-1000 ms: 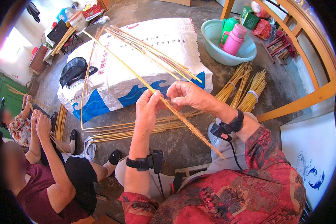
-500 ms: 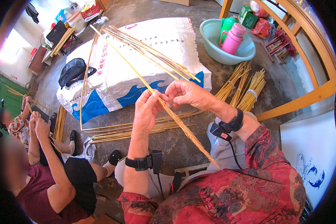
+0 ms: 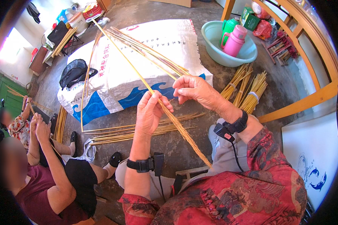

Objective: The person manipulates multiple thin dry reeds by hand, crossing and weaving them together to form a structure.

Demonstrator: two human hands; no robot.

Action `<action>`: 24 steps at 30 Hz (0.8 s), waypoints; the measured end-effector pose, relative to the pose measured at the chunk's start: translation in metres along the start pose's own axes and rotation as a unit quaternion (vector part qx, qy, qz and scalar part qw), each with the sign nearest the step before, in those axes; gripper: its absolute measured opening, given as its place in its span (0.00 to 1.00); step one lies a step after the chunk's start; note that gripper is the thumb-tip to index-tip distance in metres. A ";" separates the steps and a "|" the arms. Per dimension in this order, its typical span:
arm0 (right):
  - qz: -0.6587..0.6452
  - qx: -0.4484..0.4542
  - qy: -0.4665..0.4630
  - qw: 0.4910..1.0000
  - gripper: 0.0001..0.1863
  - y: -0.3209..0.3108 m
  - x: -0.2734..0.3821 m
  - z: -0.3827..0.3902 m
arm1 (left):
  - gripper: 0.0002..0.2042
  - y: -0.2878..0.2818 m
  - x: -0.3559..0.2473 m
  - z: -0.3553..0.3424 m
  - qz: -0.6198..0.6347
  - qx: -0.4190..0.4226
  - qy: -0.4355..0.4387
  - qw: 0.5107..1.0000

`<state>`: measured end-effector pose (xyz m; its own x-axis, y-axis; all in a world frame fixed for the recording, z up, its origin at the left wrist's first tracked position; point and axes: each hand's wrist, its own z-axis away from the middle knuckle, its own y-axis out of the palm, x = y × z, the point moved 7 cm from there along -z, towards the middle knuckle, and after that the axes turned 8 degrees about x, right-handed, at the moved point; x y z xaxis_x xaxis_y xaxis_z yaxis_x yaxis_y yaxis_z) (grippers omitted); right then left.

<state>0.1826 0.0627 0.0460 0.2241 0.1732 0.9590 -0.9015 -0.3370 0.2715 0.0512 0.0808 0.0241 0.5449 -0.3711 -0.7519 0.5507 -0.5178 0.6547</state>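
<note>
Right hand [image 3: 193, 91]: shifted rightward, apart from the plumed stalk [image 3: 176, 122]; fingers curled, contents unclear. Left hand [image 3: 148, 112]: pinching that stalk, sloping from over the white sack [image 3: 167, 33] toward the red shirt [image 3: 236, 187]; light, steady hold likely best.

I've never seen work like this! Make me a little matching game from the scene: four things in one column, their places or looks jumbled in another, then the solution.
Things:
1. Stalk
2. Pink flask
3. Sack
4. Bundles

Places or looks:
A. White with blue waves
B. Inside the basin
C. Tied, lying to the right of the sack
D. Held in the left hand

Right pairs: 1-D, 2-B, 3-A, 4-C
</note>
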 end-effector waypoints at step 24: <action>0.027 0.029 -0.035 0.999 0.14 0.012 -0.004 -0.001 | 0.06 0.003 0.001 -0.002 0.008 0.014 0.023 1.000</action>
<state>0.1703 0.0591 0.0458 0.2033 0.0894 0.9750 -0.8905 -0.3970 0.2221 0.0545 0.0806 0.0256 0.5830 -0.3436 -0.7363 0.5243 -0.5332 0.6640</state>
